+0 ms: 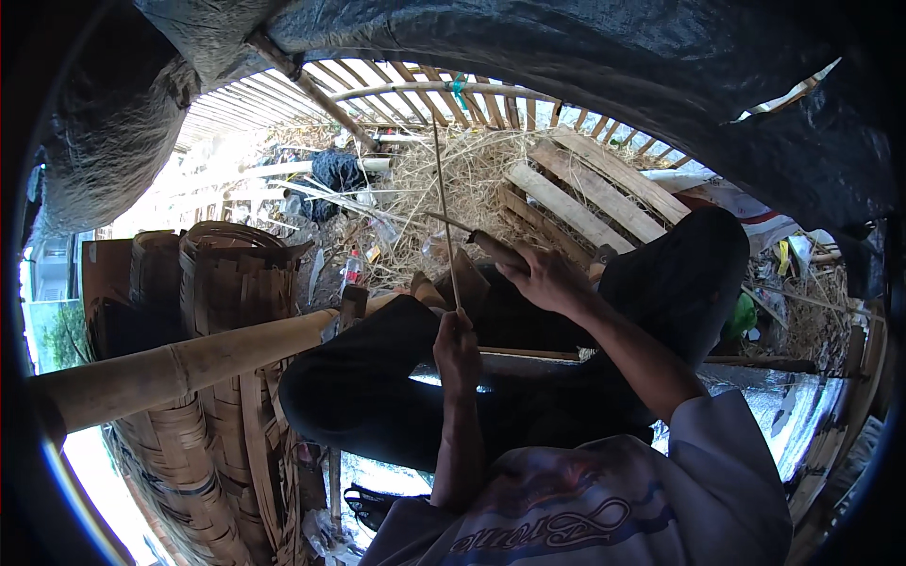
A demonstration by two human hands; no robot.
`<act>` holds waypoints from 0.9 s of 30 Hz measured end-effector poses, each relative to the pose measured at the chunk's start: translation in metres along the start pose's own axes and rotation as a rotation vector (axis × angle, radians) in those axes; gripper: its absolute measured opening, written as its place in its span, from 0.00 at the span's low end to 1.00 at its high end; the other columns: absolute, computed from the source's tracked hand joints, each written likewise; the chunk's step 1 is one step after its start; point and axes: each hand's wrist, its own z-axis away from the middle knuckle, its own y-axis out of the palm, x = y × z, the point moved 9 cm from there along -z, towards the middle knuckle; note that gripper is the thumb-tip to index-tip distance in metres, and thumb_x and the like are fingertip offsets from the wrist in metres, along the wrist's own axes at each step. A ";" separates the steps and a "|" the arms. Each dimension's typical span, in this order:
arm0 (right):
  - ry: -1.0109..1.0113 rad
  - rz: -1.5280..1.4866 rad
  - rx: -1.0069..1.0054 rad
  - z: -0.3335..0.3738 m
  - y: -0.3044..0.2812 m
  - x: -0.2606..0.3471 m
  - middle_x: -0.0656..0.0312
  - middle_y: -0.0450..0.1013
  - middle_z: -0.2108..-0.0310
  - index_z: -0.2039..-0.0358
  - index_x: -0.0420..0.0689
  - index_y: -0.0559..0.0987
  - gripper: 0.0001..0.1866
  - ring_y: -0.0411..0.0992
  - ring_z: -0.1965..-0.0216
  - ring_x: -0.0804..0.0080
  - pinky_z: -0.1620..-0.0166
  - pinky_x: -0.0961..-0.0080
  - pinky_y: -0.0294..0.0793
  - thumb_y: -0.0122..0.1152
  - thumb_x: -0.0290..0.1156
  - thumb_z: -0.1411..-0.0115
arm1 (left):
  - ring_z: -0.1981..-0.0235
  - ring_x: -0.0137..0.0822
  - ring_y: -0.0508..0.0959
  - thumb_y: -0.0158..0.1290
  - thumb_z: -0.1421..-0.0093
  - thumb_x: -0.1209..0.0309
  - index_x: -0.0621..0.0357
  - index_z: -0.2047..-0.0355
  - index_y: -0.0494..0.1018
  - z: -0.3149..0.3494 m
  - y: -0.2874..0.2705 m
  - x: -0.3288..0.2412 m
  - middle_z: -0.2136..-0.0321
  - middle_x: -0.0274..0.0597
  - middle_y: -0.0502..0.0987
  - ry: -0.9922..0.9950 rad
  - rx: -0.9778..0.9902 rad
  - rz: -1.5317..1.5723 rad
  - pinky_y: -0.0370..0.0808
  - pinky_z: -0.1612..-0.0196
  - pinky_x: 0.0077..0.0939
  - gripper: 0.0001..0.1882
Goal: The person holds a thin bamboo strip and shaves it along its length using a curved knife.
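Observation:
My left hand (458, 351) is closed around the lower end of a thin bamboo strip (441, 174), which stands up and away from me above my crossed legs. In my right hand (549, 280) is a knife (497, 251), gripped by its thick brown handle. Its narrow blade points left and crosses the strip a little above the left hand; whether the edge touches the strip I cannot tell. Below the blade, between my legs, a brown wooden piece (469, 275) shows in part.
A thick bamboo pole (189, 366) runs across the left, beside rolled woven bamboo mats (231, 283). Ahead lie a heap of shavings (415, 184), wooden slats (566, 203), a black plastic bundle (337, 171) and a small bottle (353, 268). A dark tarp (566, 38) hangs overhead.

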 end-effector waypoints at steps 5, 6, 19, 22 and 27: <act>-0.033 -0.042 -0.078 0.010 -0.016 0.011 0.43 0.76 0.73 0.57 0.42 0.73 0.23 0.76 0.69 0.43 0.67 0.52 0.76 0.56 0.50 0.40 | 0.81 0.39 0.67 0.42 0.34 0.70 0.63 0.69 0.67 0.006 0.002 -0.006 0.81 0.50 0.68 -0.027 -0.010 -0.025 0.64 0.74 0.33 0.10; 0.063 -0.041 -0.028 -0.006 -0.021 -0.003 0.43 0.76 0.72 0.57 0.42 0.73 0.23 0.76 0.69 0.43 0.67 0.53 0.76 0.57 0.50 0.40 | 0.81 0.38 0.67 0.42 0.34 0.70 0.62 0.70 0.67 0.013 0.010 -0.017 0.82 0.49 0.67 0.053 0.005 -0.034 0.64 0.75 0.33 0.10; 0.051 0.051 0.177 0.029 -0.001 0.018 0.48 0.77 0.74 0.57 0.46 0.72 0.22 0.78 0.67 0.48 0.64 0.54 0.76 0.56 0.51 0.40 | 0.85 0.15 0.59 0.47 0.33 0.65 0.57 0.70 0.68 0.001 -0.015 0.005 0.84 0.25 0.63 -0.034 -0.101 0.260 0.53 0.83 0.14 0.10; -0.084 -0.016 0.191 0.053 0.002 0.030 0.48 0.77 0.77 0.58 0.45 0.71 0.21 0.77 0.71 0.47 0.67 0.53 0.77 0.57 0.49 0.40 | 0.84 0.15 0.60 0.48 0.33 0.66 0.58 0.69 0.69 -0.007 -0.022 0.019 0.84 0.26 0.64 -0.026 -0.159 0.236 0.54 0.83 0.14 0.10; -0.178 -0.025 0.228 0.063 0.002 0.044 0.47 0.75 0.79 0.58 0.45 0.69 0.20 0.77 0.74 0.46 0.70 0.53 0.76 0.58 0.47 0.40 | 0.83 0.15 0.61 0.50 0.34 0.67 0.59 0.70 0.69 -0.008 -0.023 0.012 0.83 0.26 0.65 0.017 -0.193 0.251 0.56 0.81 0.15 0.10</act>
